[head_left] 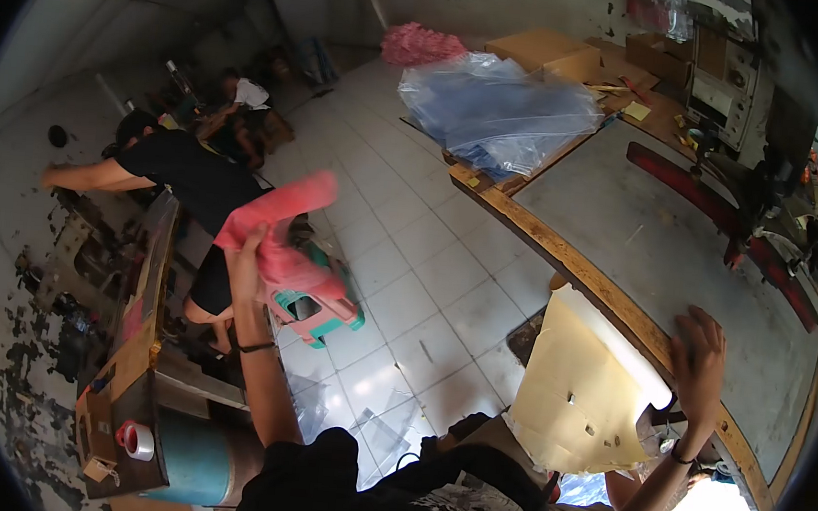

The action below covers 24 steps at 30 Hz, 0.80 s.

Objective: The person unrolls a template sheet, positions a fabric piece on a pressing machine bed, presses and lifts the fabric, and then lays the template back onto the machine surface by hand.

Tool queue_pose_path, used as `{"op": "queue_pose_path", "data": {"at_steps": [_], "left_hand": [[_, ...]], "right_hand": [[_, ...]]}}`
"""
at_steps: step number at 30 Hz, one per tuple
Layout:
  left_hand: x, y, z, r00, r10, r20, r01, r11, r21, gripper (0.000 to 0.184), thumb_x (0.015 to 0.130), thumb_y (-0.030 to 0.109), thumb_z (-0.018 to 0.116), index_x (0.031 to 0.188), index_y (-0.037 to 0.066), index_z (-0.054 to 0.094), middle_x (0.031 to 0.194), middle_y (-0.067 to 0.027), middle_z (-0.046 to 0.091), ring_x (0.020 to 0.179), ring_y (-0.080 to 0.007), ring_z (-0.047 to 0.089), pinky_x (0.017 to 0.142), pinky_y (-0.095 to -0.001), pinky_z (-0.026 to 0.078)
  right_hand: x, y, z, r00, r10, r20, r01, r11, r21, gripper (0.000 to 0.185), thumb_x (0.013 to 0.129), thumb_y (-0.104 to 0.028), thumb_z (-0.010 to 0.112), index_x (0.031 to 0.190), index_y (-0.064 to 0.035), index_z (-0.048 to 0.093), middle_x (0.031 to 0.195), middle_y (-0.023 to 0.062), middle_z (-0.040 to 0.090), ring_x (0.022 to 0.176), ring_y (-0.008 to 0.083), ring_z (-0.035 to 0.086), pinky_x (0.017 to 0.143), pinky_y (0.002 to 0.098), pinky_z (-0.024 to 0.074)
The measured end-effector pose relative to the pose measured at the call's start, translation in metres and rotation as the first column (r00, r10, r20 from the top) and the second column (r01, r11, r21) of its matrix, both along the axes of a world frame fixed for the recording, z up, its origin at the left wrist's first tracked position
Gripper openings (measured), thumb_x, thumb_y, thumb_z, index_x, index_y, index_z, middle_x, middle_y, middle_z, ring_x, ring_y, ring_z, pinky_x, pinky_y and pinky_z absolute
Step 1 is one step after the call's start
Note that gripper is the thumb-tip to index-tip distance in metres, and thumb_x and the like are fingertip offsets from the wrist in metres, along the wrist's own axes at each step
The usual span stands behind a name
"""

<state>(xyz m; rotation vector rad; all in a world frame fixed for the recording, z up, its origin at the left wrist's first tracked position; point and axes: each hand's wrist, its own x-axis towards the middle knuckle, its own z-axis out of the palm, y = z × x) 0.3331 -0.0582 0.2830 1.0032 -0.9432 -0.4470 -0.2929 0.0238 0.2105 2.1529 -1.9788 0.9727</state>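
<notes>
My left hand (247,267) is raised at the left with its fingers closed around a bunch of pink plastic sheeting (283,205). The sheeting's upper end sticks out to the right and is smeared by motion, while more of it hangs down over a pink and green plastic stool (335,319). Flat on the grey tabletop (614,209) at its near wooden edge lies my right hand (701,360), fingers stretched out and holding nothing. Beside it, a cream sheet (585,394) hangs from the table edge.
Clear plastic bags (502,109) are heaped at the table's far corner, near a cardboard box (545,50) and a pink bundle (421,45). A red curved bar (688,191) spans the tabletop. A person in black (194,176) bends at the left. Tape (135,440) sits lower left.
</notes>
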Motion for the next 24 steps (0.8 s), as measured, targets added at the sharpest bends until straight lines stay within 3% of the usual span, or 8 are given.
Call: {"op": "queue_pose_path", "data": {"at_steps": [1, 4, 7, 14, 17, 18, 21, 24], "left_hand": [[-0.029, 0.002, 0.006, 0.996, -0.086, -0.011, 0.086, 0.995, -0.046, 0.045, 0.081, 0.000, 0.073, 0.122, -0.002, 0.055, 0.112, -0.0085, 0.064, 0.099, -0.0156, 0.062, 0.090, -0.0302, 0.049], [-0.107, 0.008, 0.008, 0.983, -0.185, 0.013, 0.185, 0.978, -0.100, 0.056, 0.081, -0.004, 0.071, 0.132, -0.003, 0.048, 0.122, -0.0101, 0.060, 0.109, -0.0185, 0.059, 0.099, -0.0322, 0.045], [-0.181, 0.012, 0.009, 0.958, -0.283, 0.044, 0.287, 0.944, -0.165, 0.058, 0.082, -0.002, 0.071, 0.134, -0.005, 0.046, 0.125, -0.0111, 0.059, 0.115, -0.0202, 0.056, 0.104, -0.0342, 0.041], [-0.303, 0.051, 0.009, 0.836, -0.548, -0.030, 0.536, 0.828, -0.165, 0.065, 0.080, 0.001, 0.074, 0.137, -0.007, 0.042, 0.132, -0.0135, 0.052, 0.120, -0.0218, 0.052, 0.105, -0.0365, 0.039], [-0.320, 0.063, 0.002, 0.731, -0.681, -0.042, 0.672, 0.729, -0.131, 0.065, 0.081, 0.001, 0.073, 0.137, -0.006, 0.042, 0.131, -0.0129, 0.053, 0.120, -0.0216, 0.051, 0.106, -0.0375, 0.038], [-0.324, 0.067, 0.001, 0.705, -0.707, -0.054, 0.695, 0.704, -0.150, 0.064, 0.081, -0.001, 0.071, 0.138, -0.004, 0.041, 0.131, -0.0126, 0.052, 0.120, -0.0216, 0.051, 0.106, -0.0382, 0.038], [-0.329, 0.075, -0.005, 0.700, -0.710, -0.076, 0.689, 0.700, -0.186, 0.065, 0.080, -0.003, 0.070, 0.138, -0.004, 0.040, 0.132, -0.0128, 0.052, 0.121, -0.0219, 0.051, 0.106, -0.0386, 0.038], [-0.330, 0.079, -0.001, 0.713, -0.700, -0.044, 0.678, 0.705, -0.208, 0.066, 0.079, -0.006, 0.070, 0.139, -0.004, 0.040, 0.132, -0.0129, 0.052, 0.120, -0.0218, 0.051, 0.106, -0.0386, 0.038]], "right_hand": [[-0.001, 0.003, 0.001, 1.000, 0.000, 0.002, 0.000, 1.000, 0.002, 0.024, 0.087, -0.008, 0.063, 0.111, -0.0006, 0.065, 0.124, 0.0165, 0.061, 0.117, 0.0360, 0.055, 0.101, 0.0434, 0.0417], [-0.002, 0.000, 0.007, 0.959, 0.011, 0.283, -0.039, 0.995, 0.091, 0.024, 0.090, -0.009, 0.062, 0.112, 0.0013, 0.064, 0.120, 0.0181, 0.063, 0.110, 0.0344, 0.060, 0.098, 0.0410, 0.0442], [0.035, 0.000, 0.031, 0.910, 0.125, 0.394, -0.111, 0.992, -0.059, 0.027, 0.090, -0.014, 0.064, 0.112, 0.0028, 0.064, 0.118, 0.0191, 0.064, 0.106, 0.0352, 0.062, 0.094, 0.0395, 0.0458], [0.087, -0.010, 0.068, 0.759, 0.391, 0.521, -0.291, 0.919, -0.267, 0.071, 0.084, -0.039, 0.074, 0.136, 0.0018, 0.049, 0.131, 0.0224, 0.056, 0.120, 0.0325, 0.055, 0.103, 0.0381, 0.0423], [0.089, -0.014, 0.057, 0.800, 0.315, 0.511, -0.221, 0.946, -0.237, 0.078, 0.083, -0.045, 0.074, 0.138, 0.0016, 0.047, 0.129, 0.0248, 0.056, 0.119, 0.0337, 0.056, 0.104, 0.0391, 0.0419], [0.095, -0.010, 0.063, 0.671, 0.391, 0.629, -0.267, 0.920, -0.287, 0.066, 0.087, -0.040, 0.074, 0.133, 0.0015, 0.052, 0.119, 0.0204, 0.062, 0.108, 0.0262, 0.061, 0.098, 0.0355, 0.0461], [0.092, -0.009, 0.058, 0.435, 0.390, 0.811, -0.351, 0.903, -0.246, 0.044, 0.091, -0.028, 0.071, 0.121, 0.0020, 0.059, 0.102, 0.0092, 0.067, 0.091, 0.0134, 0.062, 0.085, 0.0283, 0.0500], [0.087, 0.007, 0.078, 0.357, 0.250, 0.900, -0.253, 0.953, -0.165, 0.024, 0.095, -0.018, 0.068, 0.109, 0.0003, 0.063, 0.091, -0.0007, 0.066, 0.081, 0.0037, 0.057, 0.074, 0.0218, 0.0489]]}}
